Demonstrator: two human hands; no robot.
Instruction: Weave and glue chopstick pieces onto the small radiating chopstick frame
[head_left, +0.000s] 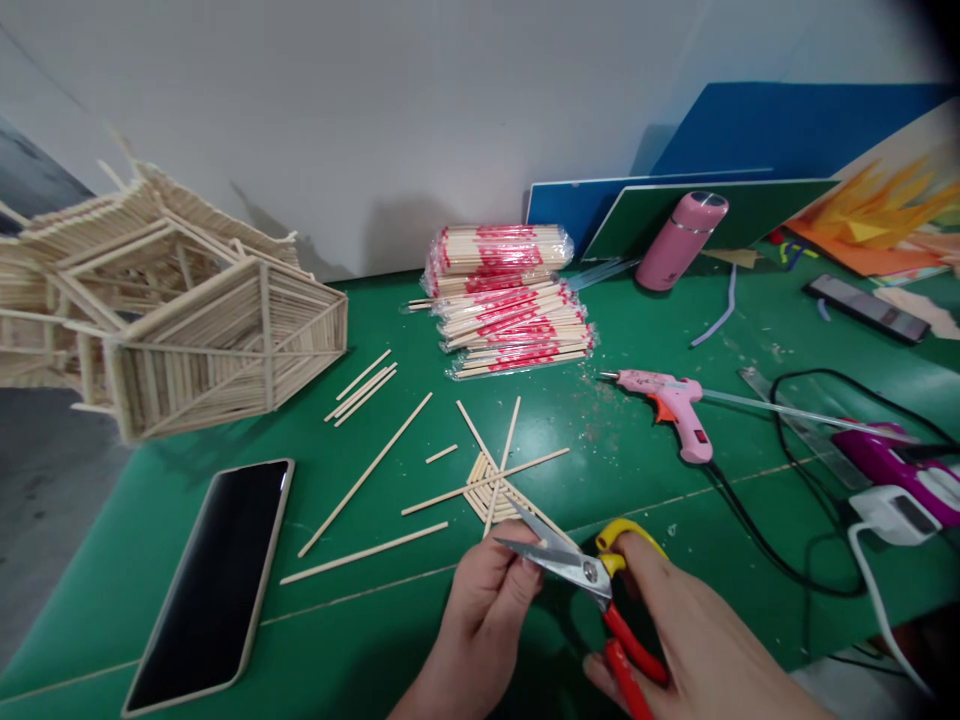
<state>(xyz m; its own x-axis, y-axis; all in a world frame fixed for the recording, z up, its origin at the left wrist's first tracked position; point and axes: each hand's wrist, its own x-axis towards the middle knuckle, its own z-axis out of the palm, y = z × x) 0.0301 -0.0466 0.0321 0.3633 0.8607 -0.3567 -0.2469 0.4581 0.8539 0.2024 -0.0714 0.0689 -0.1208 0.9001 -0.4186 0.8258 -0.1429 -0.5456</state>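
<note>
My right hand grips a pair of scissors with red and yellow handles. Their blades are spread and point left, reaching over the fingertips of my left hand. That hand is closed in a pinch on a thin wooden stick; only a pale tip shows between the blades, the rest is hidden by my fingers. Just beyond lies a web-like piece of crossed sticks, partly covered by the left hand and blades. Loose sticks lie to its left, with a short cut bit among them.
A stick-built model stands at the left, behind a phone. Wrapped stick bundles lie at the back. To the right are a pink glue gun with its cord, a pink bottle, another phone and a white plug.
</note>
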